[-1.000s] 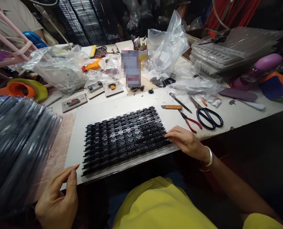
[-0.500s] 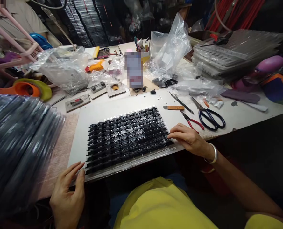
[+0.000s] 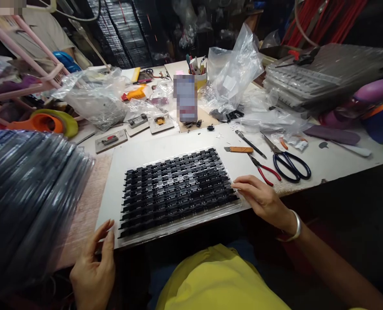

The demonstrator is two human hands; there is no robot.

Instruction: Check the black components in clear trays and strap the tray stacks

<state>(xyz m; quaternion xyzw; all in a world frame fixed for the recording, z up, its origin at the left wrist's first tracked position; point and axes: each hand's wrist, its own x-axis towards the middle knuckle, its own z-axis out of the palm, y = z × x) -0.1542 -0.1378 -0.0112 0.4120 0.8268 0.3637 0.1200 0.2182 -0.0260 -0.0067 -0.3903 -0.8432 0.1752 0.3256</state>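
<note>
A clear plastic tray (image 3: 233,207) filled with rows of small black parts (image 3: 175,189) lies on a white board (image 3: 139,150) at the table's near edge. My right hand (image 3: 262,200), with a silver bangle at the wrist, rests with its fingertips on the tray's right edge. My left hand (image 3: 92,271) is at the board's near left corner, fingers apart and raised, their tips close to the tray's left corner. Neither hand holds anything.
A tall stack of dark trays (image 3: 26,198) looms at the left. Scissors (image 3: 286,159), red-handled pliers (image 3: 264,169), an orange knife (image 3: 239,149) and tweezers (image 3: 250,143) lie right of the tray. Plastic bags (image 3: 230,73), small jigs (image 3: 111,140) and grey trays (image 3: 310,73) crowd the back. Another person sits far left.
My left hand has come in from the lower left to the board's near corner. My right hand stays at the tray's right edge; the view shifted slightly.
</note>
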